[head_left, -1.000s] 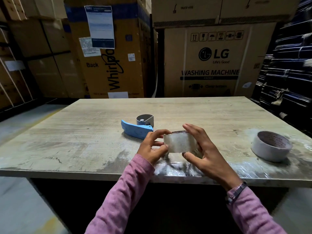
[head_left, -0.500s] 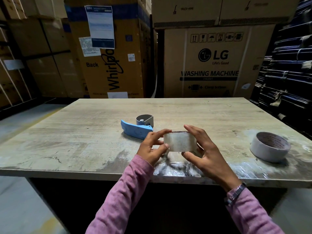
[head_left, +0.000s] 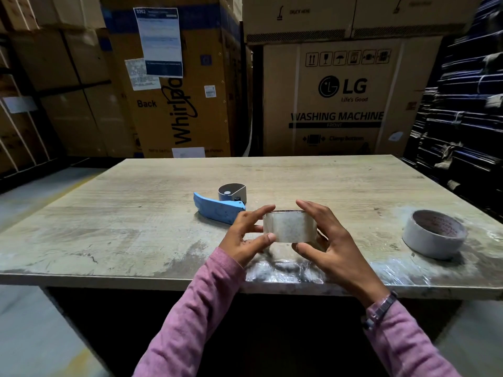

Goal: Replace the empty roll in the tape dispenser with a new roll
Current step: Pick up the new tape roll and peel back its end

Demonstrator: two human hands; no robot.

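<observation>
While both hands met above the near edge of the wooden table [head_left: 136,219], they held a roll of clear tape [head_left: 290,227] between them, lifted just off the surface. The left hand [head_left: 246,236] pinched the roll's left side with thumb and forefinger, and the right hand [head_left: 330,242] clasped its right side, thumb beneath and fingers over the top. Just beyond the left hand, the tape dispenser [head_left: 221,205] lay on the table, its blue handle pointing left and its grey round holder toward the far side. Well apart, to the right, a white roll [head_left: 434,236] sat flat on the tabletop. Pink sleeves covered both forearms, and cardboard boxes [head_left: 337,99] stood stacked behind the table.
</observation>
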